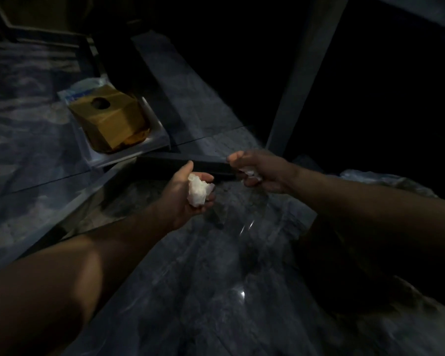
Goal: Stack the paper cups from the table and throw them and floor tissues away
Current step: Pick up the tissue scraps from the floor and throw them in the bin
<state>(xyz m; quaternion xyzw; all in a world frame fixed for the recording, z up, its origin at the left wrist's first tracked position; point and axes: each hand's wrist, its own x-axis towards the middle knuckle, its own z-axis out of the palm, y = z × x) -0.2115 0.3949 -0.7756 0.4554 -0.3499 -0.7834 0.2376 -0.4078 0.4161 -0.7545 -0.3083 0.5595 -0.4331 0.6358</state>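
Tissues, two wads counted, both off the floor (216, 291) — one crumpled tissue (197, 190) cupped in left hand (188, 194), fingers (206, 177) loosely curled under it; second, smaller tissue (251, 172) clenched in right hand (257, 170), fingers closed tight around it. Left wad nearer the brown paper bag (111, 119), right wad farther from it, hands just apart. No cups or bin in view — direction to the throw impossible to tell.

Small white crumpled tissue (251, 172) mostly hidden in closed right hand (261, 170). Area at 1–3 o'clock too dark to resolve. Both forearms cut off by frame edges.
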